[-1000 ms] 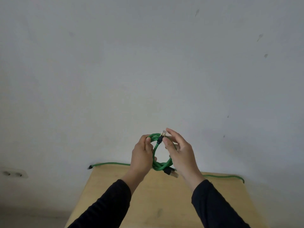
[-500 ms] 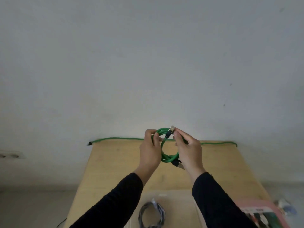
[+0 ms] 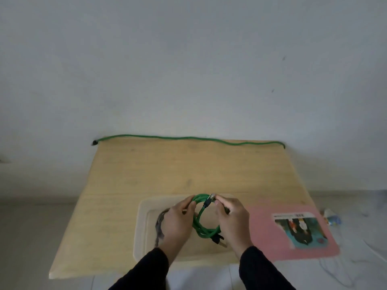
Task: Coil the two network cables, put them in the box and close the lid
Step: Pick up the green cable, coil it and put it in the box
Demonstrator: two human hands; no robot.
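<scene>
A coiled green network cable (image 3: 202, 223) hangs between both hands, right above the clear plastic box (image 3: 140, 231). My left hand (image 3: 178, 223) grips the coil's left side. My right hand (image 3: 233, 222) pinches the coil's top near one plug, and the other plug dangles below the coil. Inside the box, a dark grey coiled cable (image 3: 159, 227) lies mostly hidden behind my left hand. The pink lid (image 3: 270, 241), with a picture label on it, lies flat to the right of the box.
The box sits at the near edge of a light wooden table (image 3: 146, 174). A green cord (image 3: 188, 138) runs along the table's far edge by the white wall. White wires lie on the floor at the right.
The view has tilted down, bringing the box, grey cable and pink lid into sight. Both hands have lowered the green coil from in front of the wall to just over the box.
</scene>
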